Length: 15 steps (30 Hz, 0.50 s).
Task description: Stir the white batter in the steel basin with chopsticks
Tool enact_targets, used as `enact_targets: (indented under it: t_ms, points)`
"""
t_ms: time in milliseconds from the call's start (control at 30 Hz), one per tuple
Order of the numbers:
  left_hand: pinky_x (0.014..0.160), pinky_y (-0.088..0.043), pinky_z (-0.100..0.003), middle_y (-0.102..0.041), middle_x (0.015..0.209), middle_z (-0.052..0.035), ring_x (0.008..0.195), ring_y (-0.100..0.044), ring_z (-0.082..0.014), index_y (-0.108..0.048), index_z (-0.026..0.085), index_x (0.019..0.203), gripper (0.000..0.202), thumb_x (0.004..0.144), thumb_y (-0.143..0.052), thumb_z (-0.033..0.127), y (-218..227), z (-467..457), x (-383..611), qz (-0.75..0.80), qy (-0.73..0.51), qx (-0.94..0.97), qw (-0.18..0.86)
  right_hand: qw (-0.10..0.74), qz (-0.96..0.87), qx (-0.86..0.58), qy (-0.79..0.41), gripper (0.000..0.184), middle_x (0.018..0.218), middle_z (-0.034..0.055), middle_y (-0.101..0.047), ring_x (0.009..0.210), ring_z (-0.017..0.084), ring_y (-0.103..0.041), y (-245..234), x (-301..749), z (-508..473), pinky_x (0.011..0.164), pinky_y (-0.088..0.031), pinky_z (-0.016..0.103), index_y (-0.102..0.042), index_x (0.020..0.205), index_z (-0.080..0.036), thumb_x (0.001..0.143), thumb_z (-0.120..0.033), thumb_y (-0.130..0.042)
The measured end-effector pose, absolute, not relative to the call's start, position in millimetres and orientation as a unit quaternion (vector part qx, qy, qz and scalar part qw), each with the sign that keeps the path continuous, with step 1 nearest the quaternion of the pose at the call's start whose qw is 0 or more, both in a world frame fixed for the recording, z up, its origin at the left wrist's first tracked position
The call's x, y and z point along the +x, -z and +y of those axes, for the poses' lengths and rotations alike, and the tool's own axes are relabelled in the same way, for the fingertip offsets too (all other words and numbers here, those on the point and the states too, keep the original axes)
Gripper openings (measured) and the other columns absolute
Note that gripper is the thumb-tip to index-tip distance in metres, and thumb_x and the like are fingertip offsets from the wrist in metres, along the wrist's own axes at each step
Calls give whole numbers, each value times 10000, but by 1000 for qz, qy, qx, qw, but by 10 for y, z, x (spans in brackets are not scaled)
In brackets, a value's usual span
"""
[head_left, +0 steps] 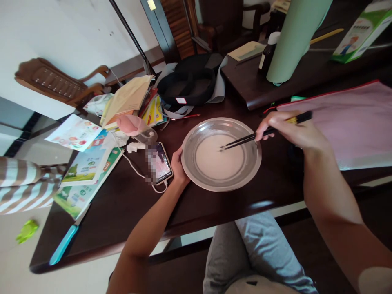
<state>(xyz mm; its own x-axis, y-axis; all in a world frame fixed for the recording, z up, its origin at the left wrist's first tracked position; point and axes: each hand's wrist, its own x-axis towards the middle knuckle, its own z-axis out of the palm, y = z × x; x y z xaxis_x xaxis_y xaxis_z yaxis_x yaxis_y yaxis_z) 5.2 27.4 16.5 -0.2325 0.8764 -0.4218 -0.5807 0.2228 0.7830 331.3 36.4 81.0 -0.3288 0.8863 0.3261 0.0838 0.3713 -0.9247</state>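
A round steel basin stands on the dark table, with a pale, milky mixture across its bottom. My left hand grips the basin's left rim, the thumb at its edge and the other fingers mostly hidden under the side. In my right hand is a pair of black chopsticks, held above the basin's right rim. Their tips point down to the left, at the mixture's surface; whether they dip into it I cannot tell.
Left of the basin lies a charging phone, near a pink-capped bottle. A blue-handled knife rests by the table's left corner, beside booklets. Behind are a black bag and a green cylinder; a pink mesh pouch lies right.
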Motion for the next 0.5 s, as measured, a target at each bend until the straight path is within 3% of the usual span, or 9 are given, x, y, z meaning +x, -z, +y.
enact_targets:
  t_ms: [67,133,300,500]
  points:
    - [748,-606,-305,-744,625,15,771,-775,-234,-723,219,624,201,730,-780,381,-176,273,52,499,-606,155,600,496,-648,-339,-469,433,682,54,-790,608,147,-680,-813,3367,362,544,-496,270,-858,778,-217,1037,-544,-741]
    - [748,-609,-304,-746,624,19,752,-771,-227,-724,219,624,200,728,-776,381,-182,271,53,500,-604,156,601,478,-649,-320,-498,444,660,58,-787,592,155,-695,-815,3355,352,534,-510,272,-851,773,-208,1032,-551,-743]
    - [788,-620,-323,-756,644,10,811,-793,-251,-726,217,663,214,727,-789,411,-167,272,56,502,-600,154,604,358,-732,-315,-487,499,902,106,-866,756,171,-760,-818,3176,339,639,-564,274,-891,908,-165,1086,-561,-645]
    - [835,-629,-347,-746,647,-2,896,-807,-284,-709,218,659,225,725,-794,416,-173,273,60,498,-600,162,605,487,-665,-341,-452,459,713,63,-791,624,133,-667,-791,3314,373,565,-489,266,-867,804,-190,1067,-528,-704]
